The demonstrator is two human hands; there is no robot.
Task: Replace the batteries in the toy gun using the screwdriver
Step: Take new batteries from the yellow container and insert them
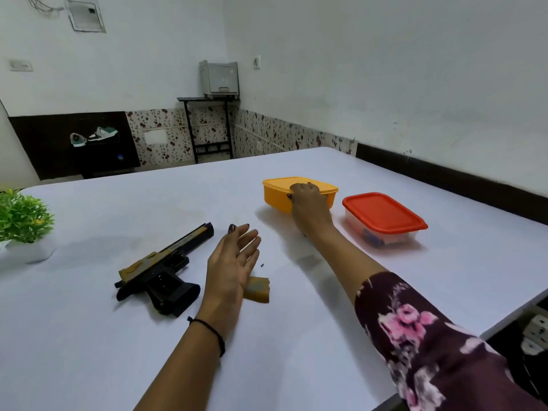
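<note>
Black-and-gold plastic toy gun (161, 271) lies opened, nine o'clock of the slack left hand (234, 262). Right hand (308, 200) grasps a yellow lidded plastic box (275, 198), one o'clock, likely for batteries; opening it should follow.

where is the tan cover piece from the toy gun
In the head view, the tan cover piece lies on the table near centre, just right of the toy gun, partly hidden by the left hand.
</note>
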